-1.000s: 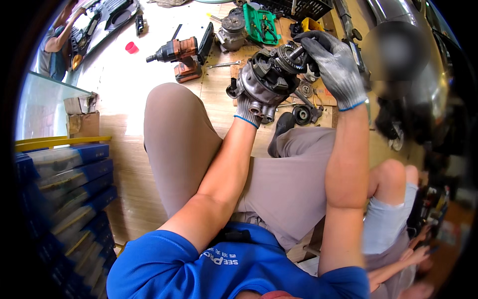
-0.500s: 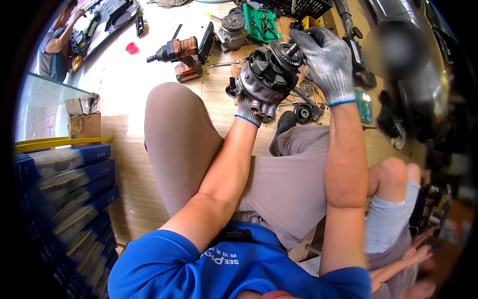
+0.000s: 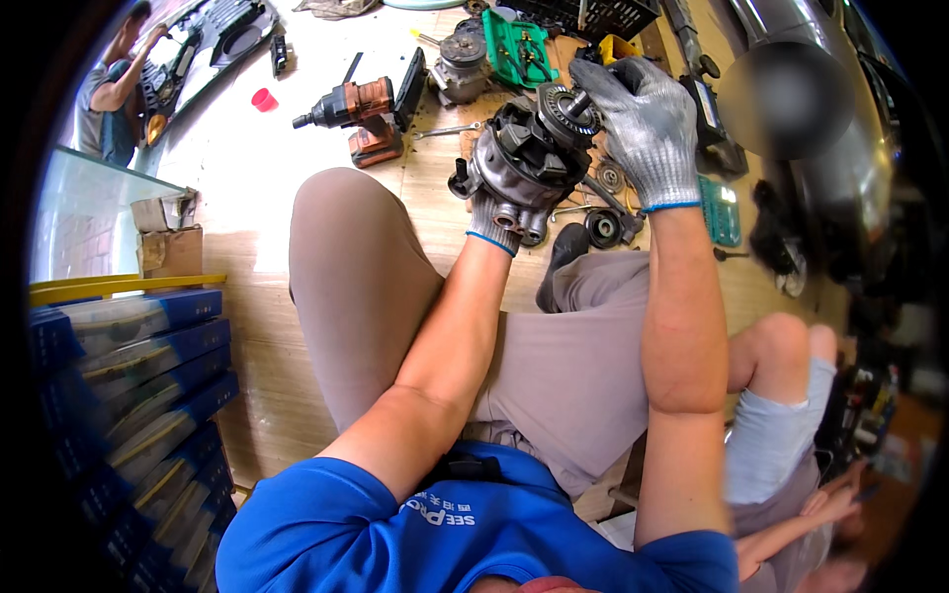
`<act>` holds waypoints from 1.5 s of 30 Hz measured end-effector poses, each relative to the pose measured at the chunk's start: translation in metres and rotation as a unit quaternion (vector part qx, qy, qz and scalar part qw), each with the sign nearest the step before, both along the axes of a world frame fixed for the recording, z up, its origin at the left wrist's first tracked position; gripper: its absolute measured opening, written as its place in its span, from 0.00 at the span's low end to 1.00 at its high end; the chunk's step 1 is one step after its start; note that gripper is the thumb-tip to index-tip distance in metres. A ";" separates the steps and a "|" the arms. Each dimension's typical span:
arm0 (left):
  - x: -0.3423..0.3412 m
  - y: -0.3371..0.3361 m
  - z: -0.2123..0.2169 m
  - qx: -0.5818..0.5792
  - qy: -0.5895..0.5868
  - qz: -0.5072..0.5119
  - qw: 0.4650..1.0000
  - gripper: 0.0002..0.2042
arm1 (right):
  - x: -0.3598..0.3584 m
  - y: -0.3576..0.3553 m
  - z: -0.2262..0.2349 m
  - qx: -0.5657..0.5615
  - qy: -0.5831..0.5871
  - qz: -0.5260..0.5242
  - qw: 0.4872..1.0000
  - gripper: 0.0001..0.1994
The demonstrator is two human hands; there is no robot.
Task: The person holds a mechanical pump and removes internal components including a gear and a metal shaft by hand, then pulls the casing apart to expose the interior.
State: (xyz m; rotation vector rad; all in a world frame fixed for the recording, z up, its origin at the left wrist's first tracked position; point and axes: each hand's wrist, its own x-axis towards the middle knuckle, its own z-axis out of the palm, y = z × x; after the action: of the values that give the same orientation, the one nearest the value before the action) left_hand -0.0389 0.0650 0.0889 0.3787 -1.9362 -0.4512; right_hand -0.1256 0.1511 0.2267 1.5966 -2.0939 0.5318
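Note:
My left hand, in a grey work glove with a blue cuff, is closed under an opened metal compressor; its fingers are mostly hidden behind the housing. Out of the compressor's top rises a shaft ringed by a needle bearing, tilted up to the right. At the shaft's end, my gloved right hand is closed with its fingertips around it. The glove partly hides that contact.
An orange and black impact wrench lies left of the compressor, near a combination wrench. Behind are another compressor and a green tool case. Blue boxes are stacked at left. Other people sit at right and far left.
My right hand has shifted very slightly left, with the shaft and bearing close to where they were. My left hand still supports the compressor in nearly the same place.

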 end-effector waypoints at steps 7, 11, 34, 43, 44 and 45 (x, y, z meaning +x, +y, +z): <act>0.011 0.001 0.006 0.014 -0.067 -0.026 0.997 0.17 | -0.005 0.001 -0.002 -0.020 -0.031 0.054 0.998 0.13; 0.012 0.005 0.015 -0.014 -0.041 0.001 0.999 0.14 | -0.001 0.002 0.011 0.004 -0.195 0.092 0.976 0.14; 0.002 0.021 0.010 -0.088 -0.084 -0.024 0.992 0.17 | 0.003 0.010 0.030 -0.015 -0.254 0.051 0.966 0.14; 0.002 0.018 0.015 -0.158 -0.041 -0.026 0.986 0.13 | 0.003 0.012 0.028 -0.020 -0.245 -0.019 0.969 0.19; 0.004 0.019 0.016 -0.159 -0.041 -0.023 0.986 0.13 | 0.004 0.011 0.029 0.005 -0.238 -0.035 0.971 0.19; 0.005 0.020 0.015 -0.119 -0.055 -0.034 0.991 0.13 | 0.005 0.010 0.032 0.029 -0.232 -0.051 0.971 0.20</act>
State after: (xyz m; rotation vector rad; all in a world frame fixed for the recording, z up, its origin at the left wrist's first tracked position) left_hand -0.0335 0.0852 0.1041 0.1860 -2.0878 -0.2436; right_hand -0.1206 0.1608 0.2586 1.4909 -2.5327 0.8847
